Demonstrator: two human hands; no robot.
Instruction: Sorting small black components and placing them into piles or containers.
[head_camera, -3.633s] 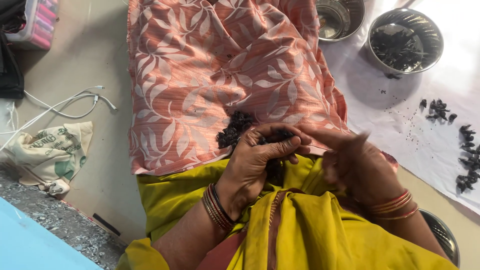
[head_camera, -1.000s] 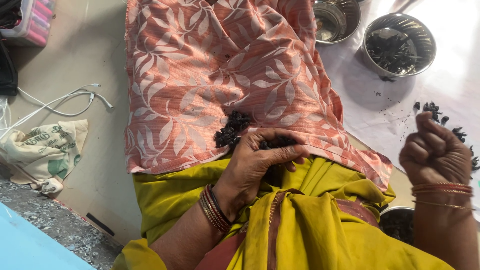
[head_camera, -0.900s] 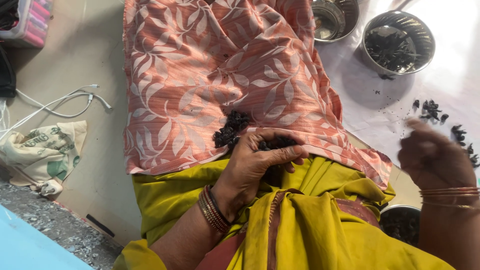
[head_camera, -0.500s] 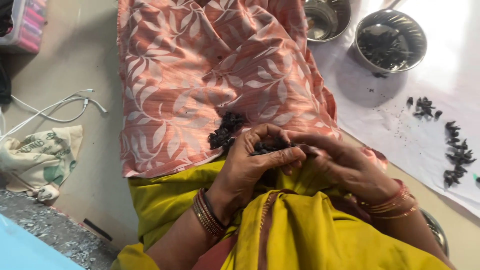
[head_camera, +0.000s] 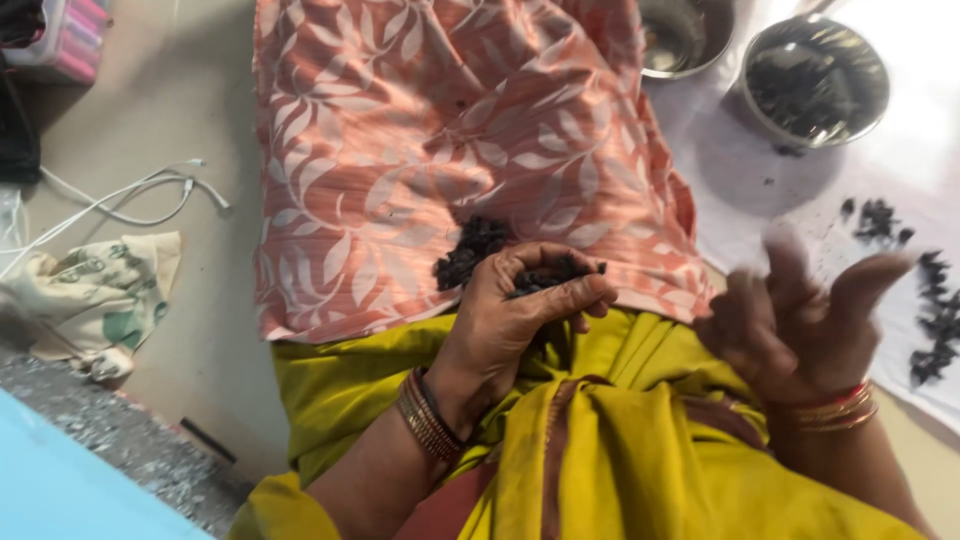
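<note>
My left hand (head_camera: 520, 310) is cupped over my lap and holds a handful of small dark dried bits (head_camera: 548, 277). More of the same dark bits (head_camera: 472, 248) lie in a heap on the pink leaf-patterned cloth (head_camera: 440, 130) just beyond that hand. My right hand (head_camera: 805, 320) is blurred, raised to the right with its fingers spread and nothing visible in it. It hovers near the white sheet (head_camera: 780, 190) where scattered dark bits (head_camera: 935, 300) lie.
Two steel bowls stand at the top: one (head_camera: 815, 75) holds dark bits, the other (head_camera: 685, 35) is partly cut off. A white cable (head_camera: 130, 200) and a printed cloth bag (head_camera: 95, 295) lie on the floor at left. Yellow fabric (head_camera: 600, 450) covers my lap.
My right hand has swung out from beside the left hand to the right and opened its fingers. The left hand stays cupped on the dark bits.
</note>
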